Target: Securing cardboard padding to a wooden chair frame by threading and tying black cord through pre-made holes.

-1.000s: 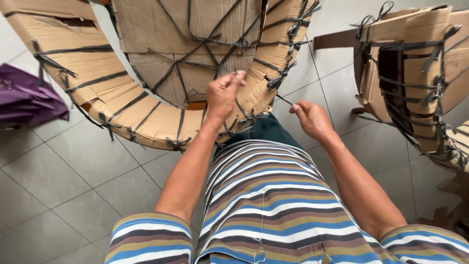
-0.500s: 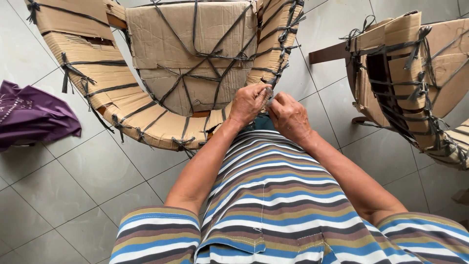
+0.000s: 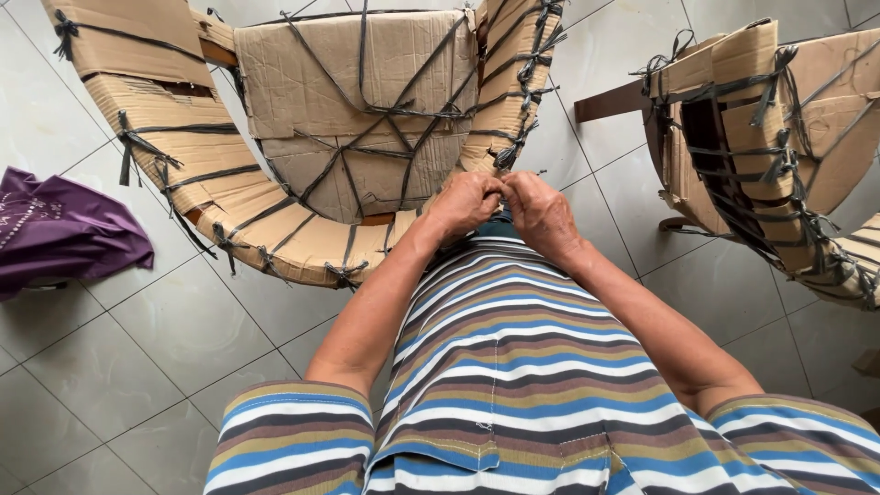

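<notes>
Both hands, the left hand (image 3: 466, 203) and the right hand (image 3: 541, 211), were closed and touching each other, pinching a dark strap (image 3: 500, 188) just before the wrapped chair (image 3: 357, 110), equally near.

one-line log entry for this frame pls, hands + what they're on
left hand: closed on dark strap | right hand: closed, touching left | at: rim of cardboard-wrapped chair | nearby: second wrapped chair, purple cloth, tiled floor
</notes>
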